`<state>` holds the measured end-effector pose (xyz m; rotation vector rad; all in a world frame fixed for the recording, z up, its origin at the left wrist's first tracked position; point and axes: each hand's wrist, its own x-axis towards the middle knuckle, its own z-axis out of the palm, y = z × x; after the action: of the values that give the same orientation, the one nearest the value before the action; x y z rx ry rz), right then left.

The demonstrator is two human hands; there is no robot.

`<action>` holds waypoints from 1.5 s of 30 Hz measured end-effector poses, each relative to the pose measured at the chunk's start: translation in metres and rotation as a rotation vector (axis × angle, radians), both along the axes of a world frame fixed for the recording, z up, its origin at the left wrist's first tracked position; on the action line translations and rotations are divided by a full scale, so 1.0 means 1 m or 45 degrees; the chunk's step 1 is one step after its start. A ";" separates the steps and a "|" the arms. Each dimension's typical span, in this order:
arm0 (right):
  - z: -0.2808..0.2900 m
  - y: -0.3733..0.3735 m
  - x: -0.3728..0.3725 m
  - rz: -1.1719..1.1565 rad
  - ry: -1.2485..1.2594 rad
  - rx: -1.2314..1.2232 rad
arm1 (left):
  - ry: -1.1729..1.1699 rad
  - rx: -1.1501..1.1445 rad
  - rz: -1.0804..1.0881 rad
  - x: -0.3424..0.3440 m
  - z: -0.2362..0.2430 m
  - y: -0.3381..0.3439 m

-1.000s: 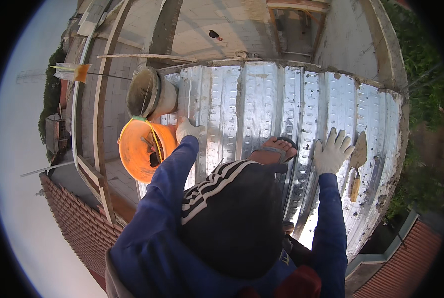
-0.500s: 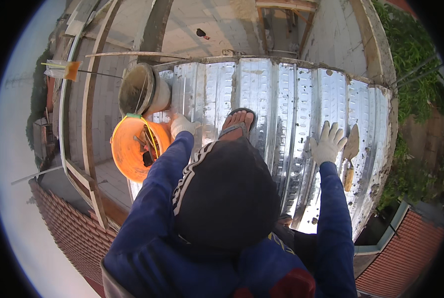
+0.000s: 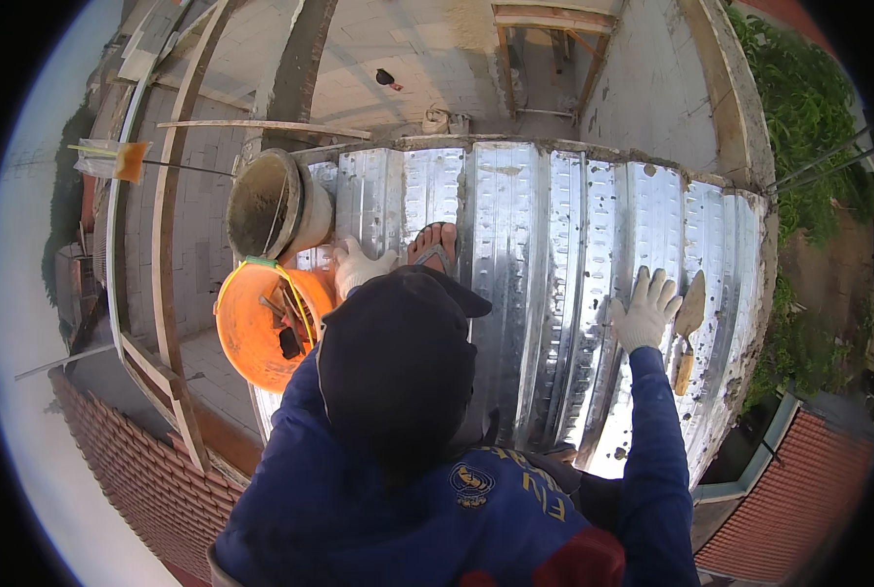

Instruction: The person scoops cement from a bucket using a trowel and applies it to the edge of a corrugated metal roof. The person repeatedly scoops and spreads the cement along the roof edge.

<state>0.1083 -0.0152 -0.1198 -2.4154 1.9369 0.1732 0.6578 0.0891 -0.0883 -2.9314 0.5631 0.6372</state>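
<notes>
Both my hands wear white gloves and press on a shiny corrugated metal sheet (image 3: 545, 245). My left hand (image 3: 362, 267) rests on the sheet's left edge, beside an orange bucket (image 3: 246, 342) holding tools. My right hand (image 3: 643, 308) lies flat with fingers spread, holding nothing. A trowel (image 3: 689, 328) with a wooden handle lies on the sheet just right of that hand. My sandalled foot (image 3: 435, 245) stands on the sheet close to my left hand. My dark cap and blue sleeves fill the lower middle.
A grey mortar-stained bucket (image 3: 271, 205) stands behind the orange one. Beyond the sheet's edges are a long drop, a concrete floor (image 3: 398, 49) below, wooden formwork (image 3: 168, 293) at left, red roof tiles (image 3: 134, 470) and greenery (image 3: 809, 117) at right.
My foot has moved left across the sheet, ending close to my left hand. Both gloved hands have stayed pressed on the sheet, and the trowel lies where it was.
</notes>
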 end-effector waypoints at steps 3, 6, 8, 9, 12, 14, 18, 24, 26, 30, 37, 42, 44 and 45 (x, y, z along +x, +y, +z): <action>0.016 -0.018 0.014 -0.002 -0.044 0.151 | -0.104 -0.143 0.013 0.028 -0.023 -0.009; 0.018 -0.058 0.002 -0.091 -0.091 0.242 | -0.223 -0.048 -0.091 0.007 -0.019 -0.037; 0.031 -0.086 0.017 -0.185 -0.005 0.332 | -0.251 -0.132 -0.069 0.012 -0.031 -0.032; 0.031 -0.098 0.019 -0.292 -0.062 0.359 | -0.259 -0.178 -0.056 0.013 -0.039 -0.033; 0.029 -0.120 0.036 -0.543 -0.030 0.432 | -0.268 -0.198 -0.102 0.015 -0.048 -0.037; 0.027 -0.132 0.052 -0.590 -0.028 0.486 | -0.305 -0.167 -0.073 0.023 -0.047 -0.030; 0.034 -0.144 0.059 -0.610 -0.002 0.574 | -0.256 -0.098 -0.073 0.022 -0.041 -0.035; 0.025 -0.152 0.060 -0.642 0.091 0.734 | -0.192 -0.043 -0.081 0.031 -0.049 -0.034; 0.025 -0.155 0.068 -0.668 0.149 0.746 | -0.233 -0.079 -0.088 0.035 -0.052 -0.034; 0.023 -0.153 0.068 -0.618 0.079 0.676 | -0.367 -0.097 -0.090 0.033 -0.074 -0.026; 0.028 -0.159 0.073 -0.646 0.193 0.632 | -0.340 -0.123 -0.138 0.031 -0.043 -0.041; -0.011 -0.140 0.074 -0.762 -0.173 0.429 | -0.364 -0.178 -0.139 0.029 -0.040 -0.040; -0.022 -0.145 0.089 -0.731 -0.179 0.417 | -0.334 -0.174 -0.124 0.031 -0.037 -0.038; -0.025 -0.147 0.094 -0.725 -0.177 0.410 | -0.295 -0.178 -0.137 0.033 -0.033 -0.040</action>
<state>0.2019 -0.1621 -0.1444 -1.5698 2.2276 0.2588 0.6910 0.0487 -0.1216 -3.0181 0.7589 0.2508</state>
